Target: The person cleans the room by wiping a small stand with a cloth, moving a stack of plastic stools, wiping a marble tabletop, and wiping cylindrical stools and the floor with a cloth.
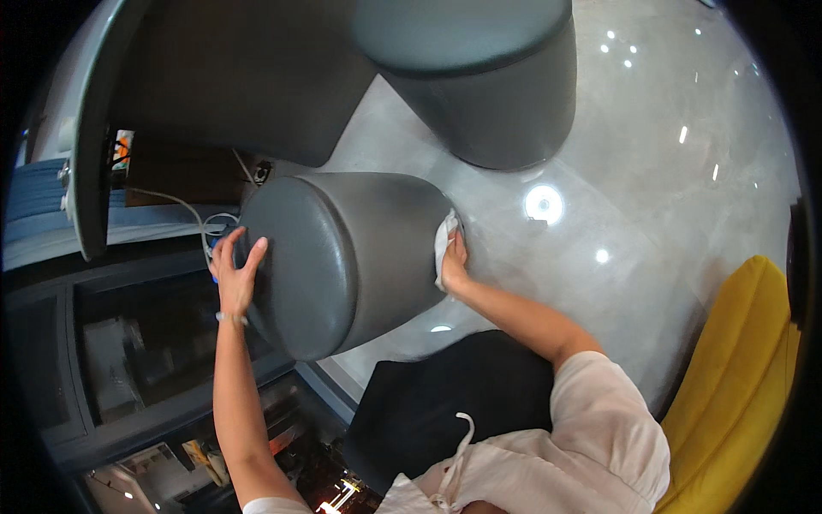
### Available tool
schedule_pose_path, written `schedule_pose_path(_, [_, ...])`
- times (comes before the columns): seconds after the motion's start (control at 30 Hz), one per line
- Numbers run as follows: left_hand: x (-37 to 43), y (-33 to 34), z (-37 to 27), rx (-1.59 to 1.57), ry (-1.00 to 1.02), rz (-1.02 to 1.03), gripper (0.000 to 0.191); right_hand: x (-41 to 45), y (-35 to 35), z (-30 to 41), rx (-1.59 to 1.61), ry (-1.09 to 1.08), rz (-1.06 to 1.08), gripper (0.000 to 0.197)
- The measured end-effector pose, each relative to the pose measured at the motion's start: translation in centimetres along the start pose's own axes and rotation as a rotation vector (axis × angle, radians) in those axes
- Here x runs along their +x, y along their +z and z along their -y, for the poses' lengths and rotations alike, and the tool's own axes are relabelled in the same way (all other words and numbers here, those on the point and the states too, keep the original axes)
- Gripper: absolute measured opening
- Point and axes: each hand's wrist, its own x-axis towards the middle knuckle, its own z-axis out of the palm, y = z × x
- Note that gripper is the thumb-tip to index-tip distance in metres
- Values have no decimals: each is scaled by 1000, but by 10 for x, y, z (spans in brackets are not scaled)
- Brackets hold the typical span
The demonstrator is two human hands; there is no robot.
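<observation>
A round grey leather-look stool [392, 250] lies before me, its padded seat facing left. My left hand [236, 263] rests with spread fingers at the edge of that seat. In my right hand [454, 260] is a white cloth [444, 244], pressed against the stool's lower rim at the base end. Part of the cloth is hidden by my fingers.
Another grey stool [514, 96] stands beyond, beside a large dark panel [244, 77]. A white cable [192, 209] hangs at the left near a dark-framed window [141, 347]. A yellow upholstered seat [732, 385] is at the right, on the glossy grey floor [642, 212].
</observation>
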Motion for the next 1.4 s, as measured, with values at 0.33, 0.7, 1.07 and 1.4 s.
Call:
schedule_pose_path(0.33, [-14,14,119,-394,-243,39,91,-63,59,218,-263,-571,260,52])
schedule_pose_path(0.7, [-101,6,53,186,109,72,106,6,64,256,-230,-468,889,47])
schedule_pose_path(1.07, [-100,33,60,-106,237,-91,103,-21,-5,114,85,-909,292,36])
schedule_pose_path(1.4, [-97,29,57,-117,229,-116,92,30,19,-24,-110,-280,-154,44])
